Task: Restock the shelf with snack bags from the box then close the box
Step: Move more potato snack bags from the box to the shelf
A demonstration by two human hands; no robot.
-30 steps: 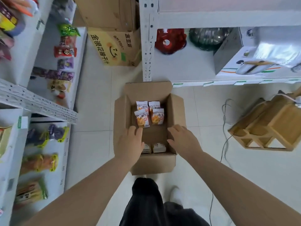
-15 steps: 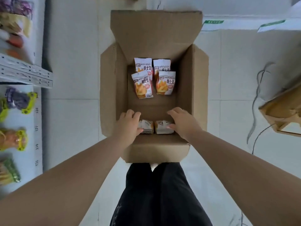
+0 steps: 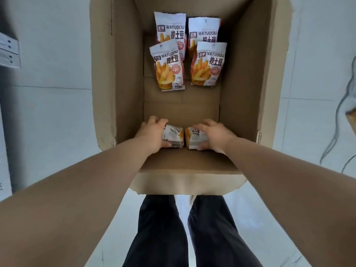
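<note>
We see the open cardboard box [image 3: 119,74] filling the centre of the frame, standing on the pale tiled floor [image 3: 48,112]. Both hands reach into its lower end. The left hand [image 3: 152,134] has its fingers [image 3: 154,120] curled over the near-left snack bag [image 3: 173,132], gripping it. The right hand [image 3: 213,136] grips the near-right snack bag [image 3: 193,137] the same way. These 2 bags lie side by side, just touching, against the box wall nearest the bottom of the frame. At the upper centre, 4 more snack bags [image 3: 168,68] lie flat on the box bottom in 2 overlapping rows. Dark trousers [image 3: 159,228] show at the lower centre.
</note>
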